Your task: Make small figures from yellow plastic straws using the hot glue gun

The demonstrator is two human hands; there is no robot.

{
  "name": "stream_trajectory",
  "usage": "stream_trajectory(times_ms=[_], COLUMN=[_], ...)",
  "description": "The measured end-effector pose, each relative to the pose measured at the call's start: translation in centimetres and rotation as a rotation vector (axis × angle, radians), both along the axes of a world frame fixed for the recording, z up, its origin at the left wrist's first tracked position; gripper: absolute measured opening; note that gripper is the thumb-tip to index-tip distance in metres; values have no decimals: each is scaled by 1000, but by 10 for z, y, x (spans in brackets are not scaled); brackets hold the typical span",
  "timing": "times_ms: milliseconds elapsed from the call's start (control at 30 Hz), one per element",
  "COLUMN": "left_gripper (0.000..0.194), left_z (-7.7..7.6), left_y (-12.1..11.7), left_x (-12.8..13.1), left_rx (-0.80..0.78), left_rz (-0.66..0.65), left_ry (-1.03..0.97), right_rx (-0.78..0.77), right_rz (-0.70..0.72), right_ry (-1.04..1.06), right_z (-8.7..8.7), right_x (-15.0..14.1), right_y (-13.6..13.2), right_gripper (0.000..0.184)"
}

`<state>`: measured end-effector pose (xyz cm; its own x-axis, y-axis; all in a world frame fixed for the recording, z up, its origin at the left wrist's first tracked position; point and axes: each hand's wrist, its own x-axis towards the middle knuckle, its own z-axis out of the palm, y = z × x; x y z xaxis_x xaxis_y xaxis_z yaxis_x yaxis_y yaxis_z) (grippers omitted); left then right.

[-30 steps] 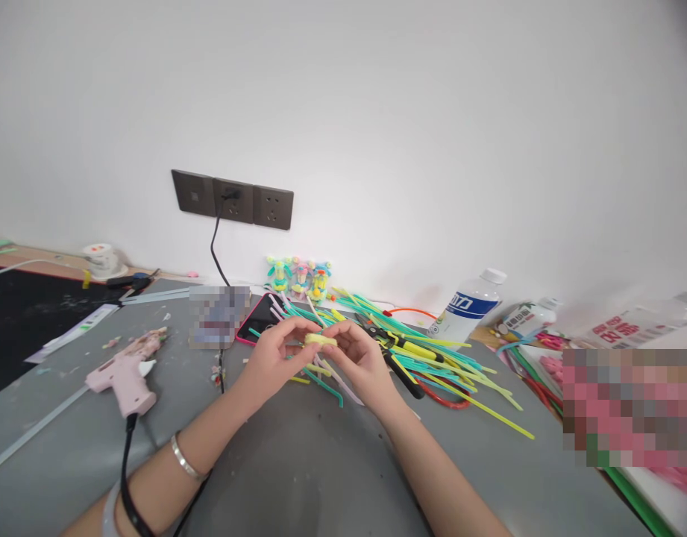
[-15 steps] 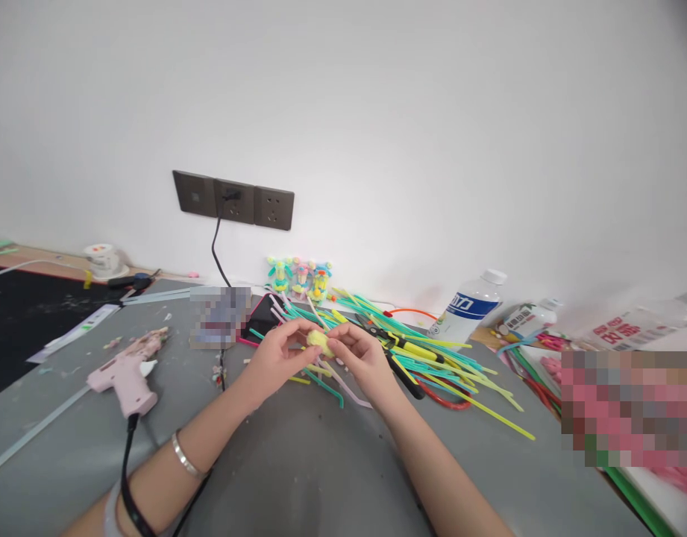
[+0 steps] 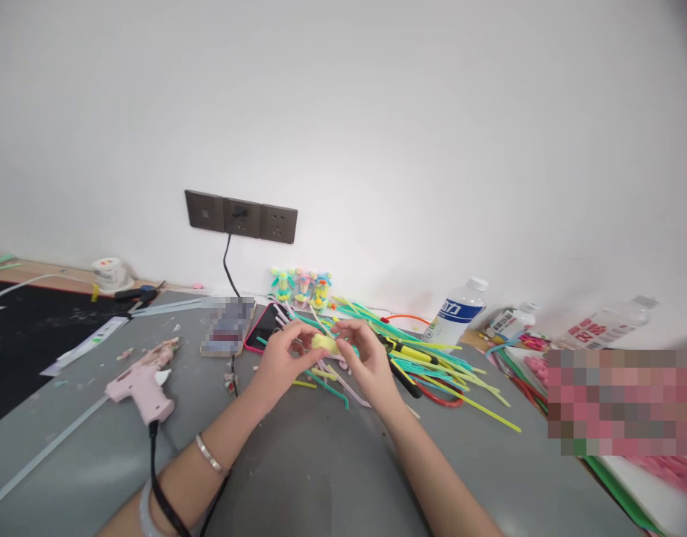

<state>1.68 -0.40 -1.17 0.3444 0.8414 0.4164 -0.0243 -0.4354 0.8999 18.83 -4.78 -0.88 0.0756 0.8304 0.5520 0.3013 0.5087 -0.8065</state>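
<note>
A small pale-yellow fuzzy piece (image 3: pixel 324 344), seemingly coiled pipe cleaner, is held up between my hands above the grey table. My left hand (image 3: pixel 280 363) pinches its left end between thumb and fingers. On the other end, the thumb and curled fingers of my right hand (image 3: pixel 368 361) close around it; the fingertips partly hide that side. Behind and to the right of my hands lies a loose heap of teal, yellow and lilac pipe cleaners (image 3: pixel 477 384). Among them rests a yellow-and-black-handled tool (image 3: pixel 418 353), its head partly covered.
A pink glue gun (image 3: pixel 145 391) with a black cord lies at left. Phones (image 3: pixel 257 337) lie behind my left hand. Three small fuzzy figures (image 3: pixel 303 289) stand against the wall. Bottles (image 3: pixel 458 313) and a pile of pink pipe cleaners (image 3: pixel 673 477) are at right.
The yellow piece has been turned between my fingers and now shows longer sideways. My right fingers have lifted and spread slightly. The whole view has shifted a little.
</note>
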Motion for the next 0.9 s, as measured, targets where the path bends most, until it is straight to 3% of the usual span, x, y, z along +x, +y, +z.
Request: stream_trajectory(times_ms=[100, 233, 467, 900], left_gripper=[18, 15, 11, 24], left_z=[2, 1, -7, -7], left_y=[-2, -2, 0, 1], left_x=[-2, -2, 0, 0], left_rx=[87, 138, 125, 182], left_rz=[28, -1, -89, -118], left_ry=[16, 31, -2, 21], right_rx=[-62, -88, 74, 34], right_rz=[148, 217, 72, 125], right_ry=[-39, 39, -24, -64], right_z=[-5, -15, -11, -10], right_x=[-3, -3, -2, 5], right_y=[2, 5, 2, -1], right_gripper=[17, 14, 5, 8])
